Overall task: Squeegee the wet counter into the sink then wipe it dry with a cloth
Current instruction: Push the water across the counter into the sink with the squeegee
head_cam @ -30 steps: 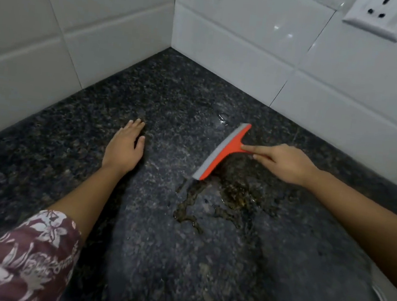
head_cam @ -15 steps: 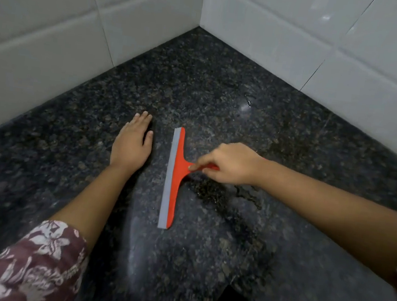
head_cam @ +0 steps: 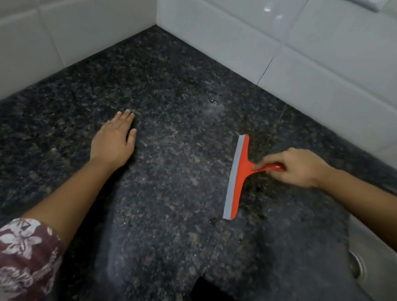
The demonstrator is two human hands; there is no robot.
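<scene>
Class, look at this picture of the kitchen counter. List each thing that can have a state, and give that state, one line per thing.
squeegee: held by its handle, blade low at the counter, contact unclear
right hand: grips the squeegee's handle
left hand: flat, palm down on the counter, fingers straight, holds nothing
counter: wet in spots, with small drops showing
sink: only a corner in view at the right edge

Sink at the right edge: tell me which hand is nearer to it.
Right. The right hand, gripping the squeegee handle, is over the counter just left of the sink; the left hand lies flat on the counter, far off to the left.
</scene>
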